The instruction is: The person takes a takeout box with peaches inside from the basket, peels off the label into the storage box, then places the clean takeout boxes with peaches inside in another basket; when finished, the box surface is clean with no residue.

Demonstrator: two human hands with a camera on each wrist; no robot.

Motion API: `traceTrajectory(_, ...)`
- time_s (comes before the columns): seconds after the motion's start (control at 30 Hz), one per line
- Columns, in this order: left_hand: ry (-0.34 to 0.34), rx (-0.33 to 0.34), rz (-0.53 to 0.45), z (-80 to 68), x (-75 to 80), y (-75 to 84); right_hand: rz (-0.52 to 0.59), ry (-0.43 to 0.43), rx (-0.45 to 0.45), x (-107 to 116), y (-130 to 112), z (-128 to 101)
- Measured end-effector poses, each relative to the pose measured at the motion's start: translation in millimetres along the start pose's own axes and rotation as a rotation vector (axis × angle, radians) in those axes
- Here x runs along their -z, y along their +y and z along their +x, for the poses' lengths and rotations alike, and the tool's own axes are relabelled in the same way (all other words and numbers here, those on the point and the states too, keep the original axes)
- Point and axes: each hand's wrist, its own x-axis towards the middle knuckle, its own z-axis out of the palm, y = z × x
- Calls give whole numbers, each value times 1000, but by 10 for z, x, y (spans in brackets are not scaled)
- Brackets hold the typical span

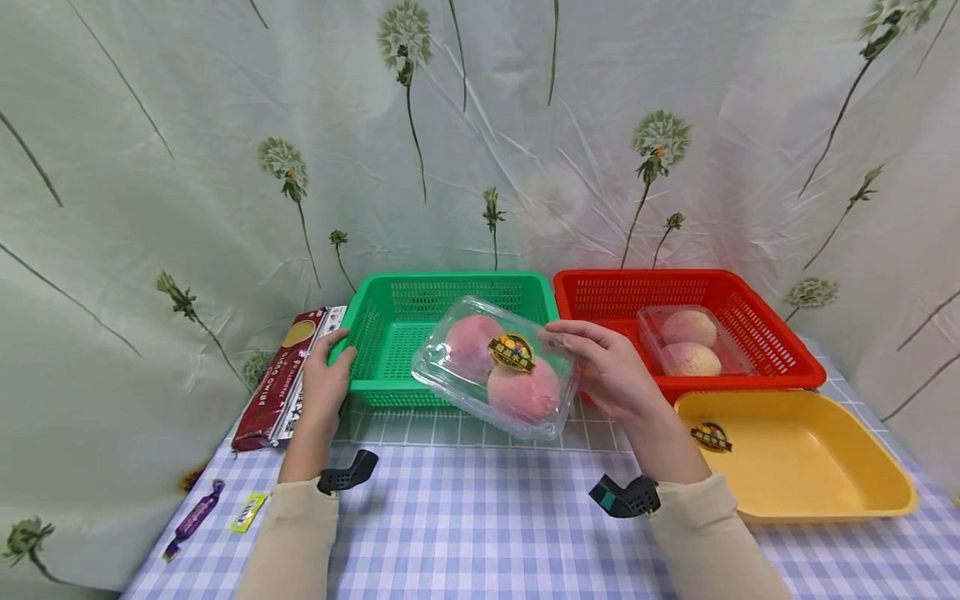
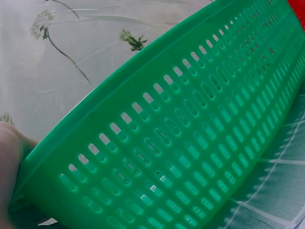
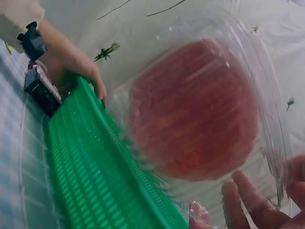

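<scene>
My right hand (image 1: pixel 611 371) holds a clear plastic fruit box (image 1: pixel 437 367) by its right end, above the front of the green basket (image 1: pixel 375 387). Inside the tilted box are two pink peaches (image 1: pixel 525 392), and a black and gold sticker (image 1: pixel 512 352) is on its lid. Seen from the right wrist, the fingers (image 3: pixel 252 205) lie against the underside of the box, below one peach (image 3: pixel 190 114). With my left hand (image 1: pixel 326 383) I grip the green basket's left rim. The left wrist view shows mostly the slotted basket wall (image 2: pixel 157 129).
A red basket (image 1: pixel 637 283) at the right holds another boxed pair of peaches (image 1: pixel 690 342). In front of it stands a yellow tray (image 1: pixel 795 458) with a sticker on its rim. At the left lie a spaghetti pack (image 1: pixel 281 375), a purple candy (image 1: pixel 195 517) and a yellow wrapper (image 1: pixel 248 512).
</scene>
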Motion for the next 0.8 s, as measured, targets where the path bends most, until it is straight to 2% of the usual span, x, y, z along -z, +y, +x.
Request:
traceTrajectory(0.1,6,3,2,0,4,7,-28,-38,7,106,62,-72)
traceTrajectory(0.27,-22,0,12,2,-8,19,-58,-97,26,258,175,-183)
traceTrajectory(0.47,-37,10,21,-10,-16,34,-89,-173,59,358,274,-261)
traceTrajectory(0.67,18,-23,76,-30,-18,41,-150,-233,44,399,394,-282)
traceTrajectory(0.8,79,-108,182,-76,0,78,-167,-295,46,380,462,-268)
